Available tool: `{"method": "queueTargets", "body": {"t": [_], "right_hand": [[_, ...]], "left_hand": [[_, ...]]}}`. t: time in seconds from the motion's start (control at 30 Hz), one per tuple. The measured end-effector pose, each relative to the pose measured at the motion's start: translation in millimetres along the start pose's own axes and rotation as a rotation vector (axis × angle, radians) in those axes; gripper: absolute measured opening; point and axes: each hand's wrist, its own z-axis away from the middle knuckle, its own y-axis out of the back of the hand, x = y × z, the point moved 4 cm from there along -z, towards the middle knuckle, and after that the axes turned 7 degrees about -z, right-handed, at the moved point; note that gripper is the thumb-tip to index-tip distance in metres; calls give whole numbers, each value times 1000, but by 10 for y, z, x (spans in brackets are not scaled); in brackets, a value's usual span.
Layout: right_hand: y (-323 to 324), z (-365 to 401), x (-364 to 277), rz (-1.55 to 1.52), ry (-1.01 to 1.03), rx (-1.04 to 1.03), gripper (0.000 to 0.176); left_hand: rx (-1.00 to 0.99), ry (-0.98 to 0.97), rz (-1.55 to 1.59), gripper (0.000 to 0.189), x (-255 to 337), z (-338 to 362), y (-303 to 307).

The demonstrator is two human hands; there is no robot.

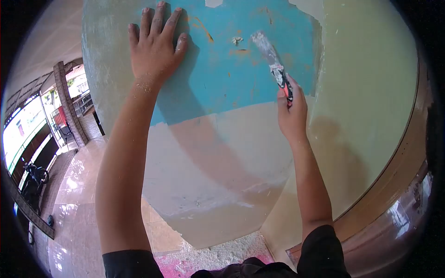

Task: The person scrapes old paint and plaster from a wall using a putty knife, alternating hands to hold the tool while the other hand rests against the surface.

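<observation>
My left hand (156,46) lies flat with fingers spread on the wall, at the left edge of a blue-green painted patch (213,78). To the right, my right hand (293,111) grips the dark and orange handle of a putty knife (273,58). Its blade points up and left over the blue area and is smeared with whitish material. Left of the blade a small pale lump (237,41) sticks to the wall. Orange-brown marks dot the blue surface. Below it the wall (222,153) is pale and bare, with a ragged edge.
White flakes (232,252) cover the floor at the wall's foot, over something pink. A greenish wall (371,92) adjoins on the right, bordered by a brown strip (371,199). At the far left are a tiled floor (79,194), a pillar (69,102) and a parked motorcycle (34,176).
</observation>
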Motion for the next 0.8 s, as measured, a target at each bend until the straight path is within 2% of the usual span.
{"method": "queueTargets", "body": {"t": [0.07,0.13,0.27,0.3,0.4,0.47,0.57,0.63,0.67,0.73,0.8], "right_hand": [[-12,-30,-105,-77,-44,4,48],[-47,60,-165,205,118,-81,52],[-212,584,-62,330,190,-183,62],[-262,575,-110,326,149,-208,62],[-327,300,-243,328,65,-226,62],[-349,-23,-320,334,96,-190,62],[-285,-273,-403,176,125,-86,52],[-198,-288,-331,-327,-65,33,38],[-174,-239,-290,-325,-64,30,38],[-211,-3,8,-481,-438,26,36],[-293,128,135,-419,-481,15,37]], "left_hand": [[-11,5,-6,58,7,9,-7],[13,2,12,58,-4,11,-5],[-2,10,-19,58,1,26,2],[-10,12,-21,58,3,22,1],[-36,22,-21,58,21,19,14],[-58,28,-22,58,18,3,18],[-66,23,-12,58,0,12,19],[-15,0,3,58,-1,12,19],[-16,3,4,58,-3,15,9],[-14,6,-3,57,-4,15,9],[-31,12,-9,58,-1,14,20]]}}
